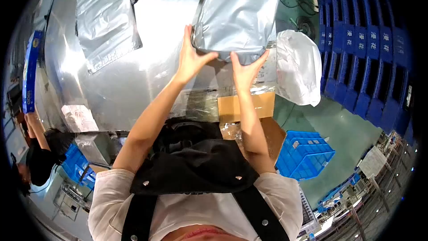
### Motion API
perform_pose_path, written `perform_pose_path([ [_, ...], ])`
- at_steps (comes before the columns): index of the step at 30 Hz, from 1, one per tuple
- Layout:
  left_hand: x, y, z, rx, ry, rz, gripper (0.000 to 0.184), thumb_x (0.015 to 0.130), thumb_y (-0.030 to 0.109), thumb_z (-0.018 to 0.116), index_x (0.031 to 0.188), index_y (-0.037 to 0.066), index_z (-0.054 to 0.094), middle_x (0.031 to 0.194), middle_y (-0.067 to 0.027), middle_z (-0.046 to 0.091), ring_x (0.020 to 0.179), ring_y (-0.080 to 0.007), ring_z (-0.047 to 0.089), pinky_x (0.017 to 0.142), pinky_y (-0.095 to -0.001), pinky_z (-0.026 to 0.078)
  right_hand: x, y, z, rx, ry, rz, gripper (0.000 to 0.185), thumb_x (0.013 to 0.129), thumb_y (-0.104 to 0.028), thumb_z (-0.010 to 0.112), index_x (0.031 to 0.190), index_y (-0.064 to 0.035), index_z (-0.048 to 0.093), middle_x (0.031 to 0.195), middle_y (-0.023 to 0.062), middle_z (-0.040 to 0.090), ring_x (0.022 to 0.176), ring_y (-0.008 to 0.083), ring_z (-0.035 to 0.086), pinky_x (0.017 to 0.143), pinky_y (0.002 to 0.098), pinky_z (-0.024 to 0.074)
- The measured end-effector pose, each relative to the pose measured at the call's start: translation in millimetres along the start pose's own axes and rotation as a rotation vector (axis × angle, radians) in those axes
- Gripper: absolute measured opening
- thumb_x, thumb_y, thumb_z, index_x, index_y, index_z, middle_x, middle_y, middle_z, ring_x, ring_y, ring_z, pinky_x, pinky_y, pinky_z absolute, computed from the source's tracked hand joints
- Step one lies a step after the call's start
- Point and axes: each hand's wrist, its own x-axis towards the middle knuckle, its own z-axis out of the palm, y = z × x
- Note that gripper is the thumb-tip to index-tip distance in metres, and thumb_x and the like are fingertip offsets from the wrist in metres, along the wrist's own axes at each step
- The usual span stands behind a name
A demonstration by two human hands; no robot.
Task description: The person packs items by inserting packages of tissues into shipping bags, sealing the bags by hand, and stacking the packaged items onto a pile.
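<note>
A filled grey plastic mailing bag (238, 15) lies at the far edge of the metal table (156, 85), its surface creased and shiny. My left hand (191, 60) grips its near left corner, the fingers along the side and the thumb on the near edge. At the near right corner my right hand (247, 69) holds it the same way, with thumb and fingers spread around the corner. Further left, a flatter grey mailing bag (107, 22) rests on the table, apart from both hands.
A white plastic sack (298, 67) hangs by the table's right end. Blue stacked crates (356, 49) stand beyond it. Below are an open cardboard box (272, 138) and a blue crate (305, 154). On the left, another person's arm (38, 129) holds a blue box (31, 71).
</note>
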Motion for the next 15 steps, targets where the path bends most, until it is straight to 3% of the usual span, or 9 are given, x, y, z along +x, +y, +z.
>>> perform_pose_path([
  [3,50,-14,20,-0.047,-0.033,-0.022,0.090,0.061,0.031,0.075,0.126,-0.010,0.027,0.120,-0.0261,0.044,0.112,-0.0308,0.044,0.094,-0.0355,0.035,34,-1,22,0.168,0.215,0.009,0.083,0.068,-0.025,0.072,0.128,0.0074,0.025,0.131,0.0240,0.030,0.123,0.0311,0.028,0.101,0.0368,0.0212],
  [6,77,-17,39,-0.216,0.094,-0.122,0.079,0.066,0.029,0.072,0.122,-0.010,0.033,0.113,-0.0259,0.049,0.108,-0.0310,0.047,0.092,-0.0355,0.035,89,3,37,0.181,0.218,-0.148,0.076,0.067,-0.021,0.072,0.125,0.0066,0.032,0.125,0.0239,0.039,0.118,0.0324,0.037,0.099,0.0362,0.0265],
  [7,89,-17,47,-0.207,0.149,-0.080,0.071,0.070,0.029,0.068,0.121,-0.009,0.036,0.109,-0.0250,0.052,0.105,-0.0321,0.049,0.091,-0.0355,0.036,107,-9,37,0.199,0.181,-0.132,0.070,0.070,-0.020,0.070,0.123,0.0073,0.035,0.124,0.0219,0.040,0.116,0.0288,0.038,0.098,0.0345,0.0266],
  [9,118,-4,62,-0.234,0.215,-0.176,0.068,0.072,0.030,0.066,0.121,-0.006,0.036,0.111,-0.0244,0.050,0.106,-0.0326,0.048,0.090,-0.0360,0.036,155,-10,44,0.222,0.102,-0.220,0.066,0.070,-0.018,0.069,0.122,0.0074,0.037,0.122,0.0207,0.043,0.114,0.0274,0.041,0.097,0.0337,0.0279],
  [11,150,-4,79,-0.242,0.280,-0.139,0.063,0.076,0.030,0.062,0.121,-0.005,0.036,0.114,-0.0244,0.048,0.107,-0.0334,0.046,0.090,-0.0367,0.035,200,-16,55,0.279,0.067,-0.299,0.057,0.071,-0.016,0.068,0.117,0.0066,0.043,0.115,0.0183,0.049,0.109,0.0239,0.044,0.095,0.0319,0.0303],
  [15,216,7,87,-0.242,0.427,-0.146,0.053,0.082,0.027,0.054,0.120,-0.005,0.037,0.116,-0.0257,0.045,0.108,-0.0354,0.044,0.091,-0.0376,0.034,272,-29,87,0.272,0.034,-0.314,0.052,0.073,-0.018,0.063,0.114,0.0075,0.043,0.109,0.0215,0.052,0.102,0.0275,0.049,0.090,0.0324,0.0348],
])
